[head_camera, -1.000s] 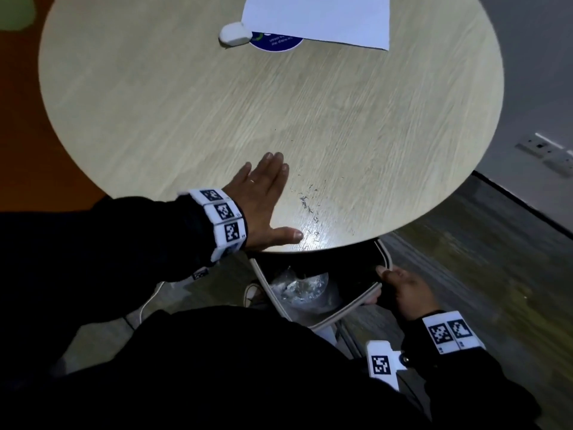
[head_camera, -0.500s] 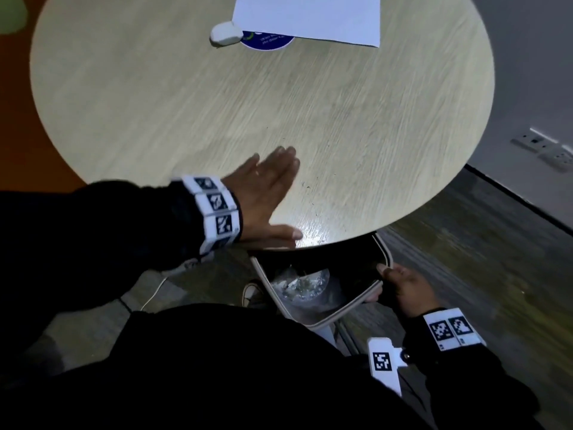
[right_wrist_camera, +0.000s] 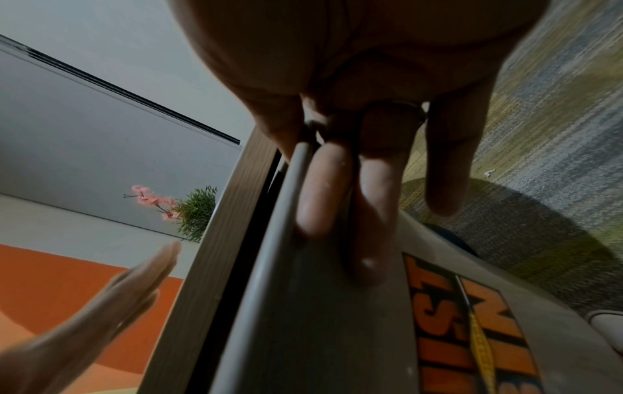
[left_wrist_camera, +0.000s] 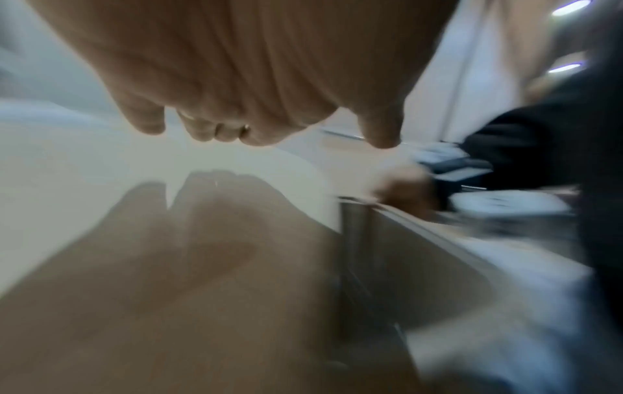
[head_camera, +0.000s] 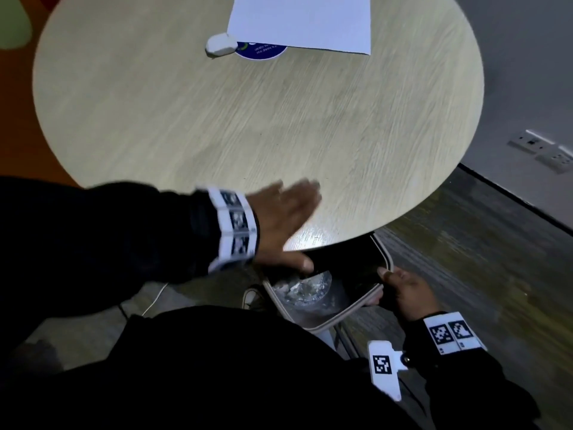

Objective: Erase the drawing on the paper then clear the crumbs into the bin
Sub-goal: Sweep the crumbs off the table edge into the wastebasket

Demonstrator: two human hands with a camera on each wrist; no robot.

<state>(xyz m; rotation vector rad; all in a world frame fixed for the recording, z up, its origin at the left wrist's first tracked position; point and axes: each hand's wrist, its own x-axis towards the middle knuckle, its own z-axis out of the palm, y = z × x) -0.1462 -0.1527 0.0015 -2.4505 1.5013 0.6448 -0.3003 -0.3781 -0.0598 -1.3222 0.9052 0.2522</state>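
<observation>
While the left hand (head_camera: 279, 225) lies flat and blurred at the lower left of the table (head_camera: 186, 119), fingers straight and together, thumb out over the near edge, it has swept rightward since a second ago. The dark crumbs that lay just right of it then, near the table's near edge, no longer show on the wood; only a bare sheen sits there now. My reading is that they have gone over the edge, and the sweep is at or near its end, though blur keeps me from ruling out stray specks.

Just below that edge, low in the middle of the head view, the bin (head_camera: 328, 321) is still tucked under the table's lip, something crumpled and shiny inside it. At its right rim the right hand (head_camera: 403, 293) keeps its grip, thumb over the rim and fingers down the outer wall.

Up at the top of the frame, the eraser (head_camera: 220, 44) lies left of the paper (head_camera: 304, 20), just beside its near left corner and well apart from both hands. No drawing shows on the sheet.

A blue round sticker (head_camera: 263, 52) peeks from under the paper; its white writing is upside down and too small to read. In the right wrist view, the bin's side carries a label (right_wrist_camera: 472, 333) with big orange letters edged in black, cut off by the frame, so I cannot make out the word.
</observation>
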